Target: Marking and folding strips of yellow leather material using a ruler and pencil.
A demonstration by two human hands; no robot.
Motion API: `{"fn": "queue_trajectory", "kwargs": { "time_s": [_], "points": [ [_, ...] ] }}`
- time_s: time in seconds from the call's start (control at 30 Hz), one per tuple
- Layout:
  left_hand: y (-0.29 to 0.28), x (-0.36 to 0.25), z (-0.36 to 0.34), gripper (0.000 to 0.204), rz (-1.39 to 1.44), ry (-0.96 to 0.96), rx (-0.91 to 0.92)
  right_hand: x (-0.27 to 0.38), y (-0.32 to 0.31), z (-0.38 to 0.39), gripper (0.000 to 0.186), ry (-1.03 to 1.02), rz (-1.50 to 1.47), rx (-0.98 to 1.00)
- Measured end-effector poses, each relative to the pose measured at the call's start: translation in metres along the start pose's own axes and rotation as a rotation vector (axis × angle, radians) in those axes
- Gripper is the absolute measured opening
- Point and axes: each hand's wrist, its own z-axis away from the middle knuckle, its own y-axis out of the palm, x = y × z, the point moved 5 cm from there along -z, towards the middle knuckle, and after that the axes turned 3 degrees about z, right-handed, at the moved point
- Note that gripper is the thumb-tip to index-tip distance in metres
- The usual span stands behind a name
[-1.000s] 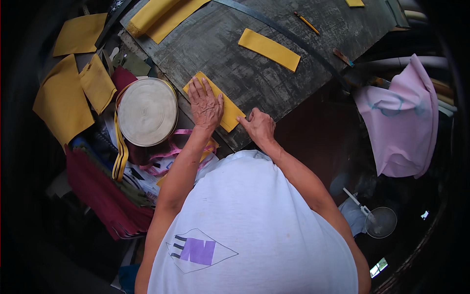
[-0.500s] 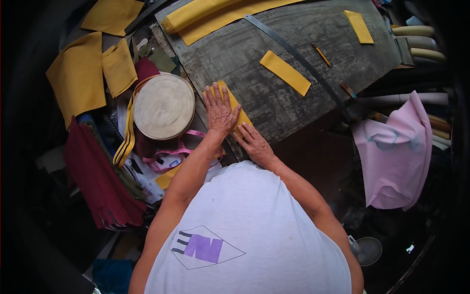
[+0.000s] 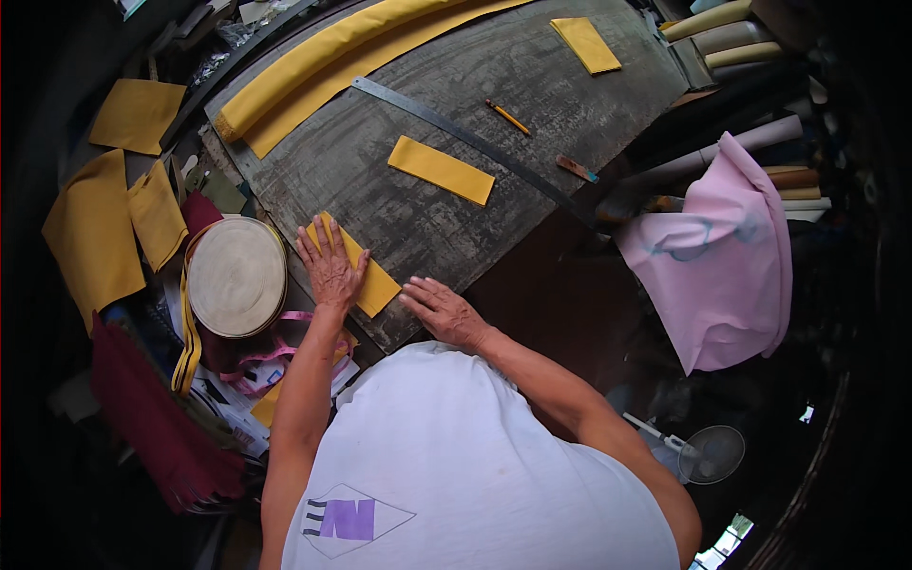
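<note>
Under my left hand (image 3: 332, 271) lies a folded strip of yellow cloth (image 3: 378, 291), near the table's close left edge. The hand is flat on it, fingers stretched and slightly apart. My right hand (image 3: 445, 312) rests at the table's near edge, just right of the strip's near end; its fingers are extended and hold nothing. Farther off on the worn dark table (image 3: 313, 180) is a second yellow strip (image 3: 442, 171), with a long metal ruler (image 3: 446, 125) slanting beyond it. A pencil (image 3: 507, 117) lies past the ruler.
A large yellow cloth roll (image 3: 313, 68) lies along the far edge, and another yellow piece (image 3: 585, 46) at the far right. Left of the table sit a round coil of pale band (image 3: 237, 277) and a pink tape (image 3: 261, 366). Pink sheeting (image 3: 717, 266) hangs at right.
My right hand has come off the near end of the yellow strip and moved to its right. My left hand stays flat on the strip. The whole view has shifted and turned.
</note>
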Motion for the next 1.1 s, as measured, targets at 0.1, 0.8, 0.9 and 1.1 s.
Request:
{"fn": "queue_trajectory", "kwargs": {
  "time_s": [0.1, 0.8, 0.9, 1.1],
  "points": [
    [-0.003, 0.003, 0.002, 0.088, -0.024, -0.035, 0.029, -0.092, -0.070, 0.003, 0.038, 0.239, 0.102, -0.257],
    [0.006, -0.057, -0.012, 0.090, -0.044, -0.454, -0.169, -0.345, -0.217, 0.054, 0.014, 0.586, -0.221, -0.077],
    [0.004, -0.059, -0.013, 0.091, -0.060, -0.457, -0.165, -0.334, -0.199, 0.065, 0.018, 0.706, -0.290, -0.010],
    [0.002, -0.055, -0.010, 0.090, -0.008, -0.439, -0.186, -0.307, -0.156, 0.069, 0.032, 0.541, -0.013, 0.052]
  ]
}}
